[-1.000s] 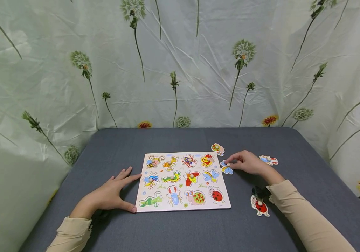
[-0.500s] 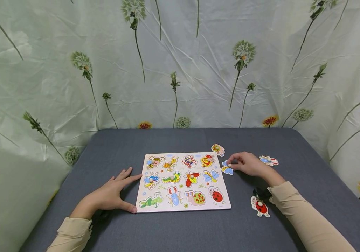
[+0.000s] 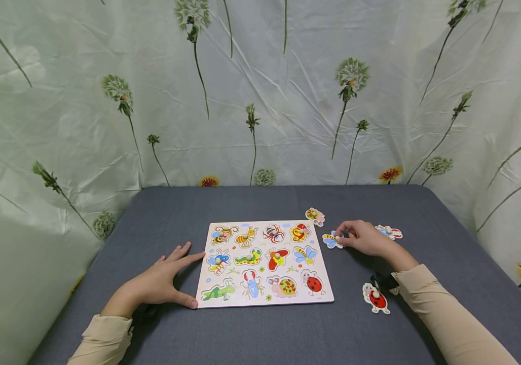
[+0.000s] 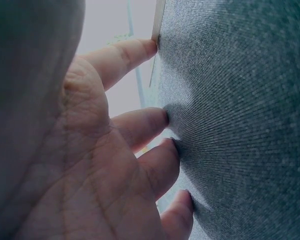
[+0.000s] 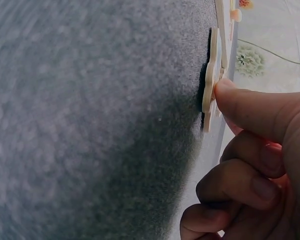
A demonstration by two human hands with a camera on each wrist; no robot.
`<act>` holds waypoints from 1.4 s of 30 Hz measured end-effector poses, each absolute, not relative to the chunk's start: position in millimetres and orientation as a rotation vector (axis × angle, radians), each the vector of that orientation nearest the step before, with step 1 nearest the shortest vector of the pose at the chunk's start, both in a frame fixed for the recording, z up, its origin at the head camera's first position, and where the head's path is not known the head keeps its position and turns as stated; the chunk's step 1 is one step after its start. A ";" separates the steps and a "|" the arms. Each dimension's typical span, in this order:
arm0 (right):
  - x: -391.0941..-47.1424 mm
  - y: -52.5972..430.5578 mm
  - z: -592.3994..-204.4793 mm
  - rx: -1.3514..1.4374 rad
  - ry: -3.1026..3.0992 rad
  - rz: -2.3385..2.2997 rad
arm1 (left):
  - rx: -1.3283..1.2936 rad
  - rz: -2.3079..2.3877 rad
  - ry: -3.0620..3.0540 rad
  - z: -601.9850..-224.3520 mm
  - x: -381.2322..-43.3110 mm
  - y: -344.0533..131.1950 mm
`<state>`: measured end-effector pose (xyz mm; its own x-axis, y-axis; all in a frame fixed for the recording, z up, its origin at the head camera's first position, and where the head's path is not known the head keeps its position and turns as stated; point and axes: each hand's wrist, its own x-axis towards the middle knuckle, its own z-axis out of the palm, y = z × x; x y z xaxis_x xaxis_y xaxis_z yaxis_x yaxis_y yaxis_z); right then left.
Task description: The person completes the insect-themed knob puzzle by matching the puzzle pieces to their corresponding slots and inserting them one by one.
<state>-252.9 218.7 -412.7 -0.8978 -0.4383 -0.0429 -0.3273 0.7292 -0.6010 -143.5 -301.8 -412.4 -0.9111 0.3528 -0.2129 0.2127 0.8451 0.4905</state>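
Note:
A wooden insect peg puzzle board (image 3: 260,274) lies on the dark cloth, with several pegged pieces seated in its upper rows. My left hand (image 3: 162,276) is spread at the board's left side, index fingertip and thumb at its edge; the left wrist view shows the fingertips (image 4: 157,115) down on the cloth. Just right of the board, my right hand (image 3: 363,238) pinches the knob of a blue-winged dragonfly puzzle piece (image 3: 331,241). In the right wrist view that puzzle piece (image 5: 212,75) appears edge-on, close over the cloth, the other fingers curled.
A snail piece (image 3: 315,216) lies by the board's far right corner. A beetle piece (image 3: 388,232) lies behind the right hand, and a ladybug piece (image 3: 376,298) near the right sleeve (image 3: 443,309). A flower-printed curtain (image 3: 288,101) hangs behind the table.
My right hand has shifted slightly to the right, away from the board, and the dragonfly piece has moved and turned with it. My left hand has stayed in place.

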 end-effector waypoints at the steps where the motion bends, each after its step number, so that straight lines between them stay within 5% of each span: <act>1: -252.7 218.7 -412.7 -0.617 2.750 -0.904 | 0.426 0.675 2.727 -412.4 -143.4 -301.8; 42: -241.9 203.2 -407.7 -0.699 2.652 -1.020 | 0.433 0.676 2.734 -411.1 -142.7 -301.4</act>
<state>-241.9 203.2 -407.7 -0.8641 -0.5025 -0.0289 -0.3537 0.6471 -0.6754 -142.7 -301.4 -411.1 -0.9124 0.3538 -0.2056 0.2172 0.8445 0.4895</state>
